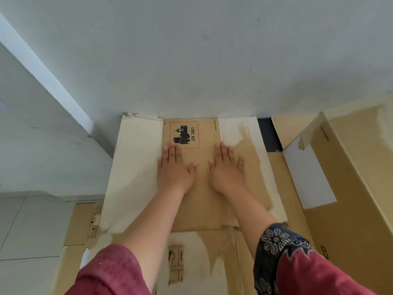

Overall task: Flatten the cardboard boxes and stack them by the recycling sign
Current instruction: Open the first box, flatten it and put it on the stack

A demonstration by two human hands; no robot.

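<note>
A flattened brown cardboard box [202, 201] lies on top of a pile against the white wall, with pale flaps spread out left [134, 167] and right [251, 141]. A red-dashed label reading UN 3481 [184, 134] is printed near its far edge. My left hand [173, 167] presses flat on the box, fingers straight, fingertips at the label. Beside it, my right hand [226, 167] presses flat on the same panel with its fingers straight. Both palms are down and hold nothing.
More flattened cardboard [191, 262] lies under the top box and reaches toward me. A large brown box [350, 188] with a white flap [308, 177] stands at the right. Printed cardboard [87, 224] lies on pale floor tiles at the left. No recycling sign is visible.
</note>
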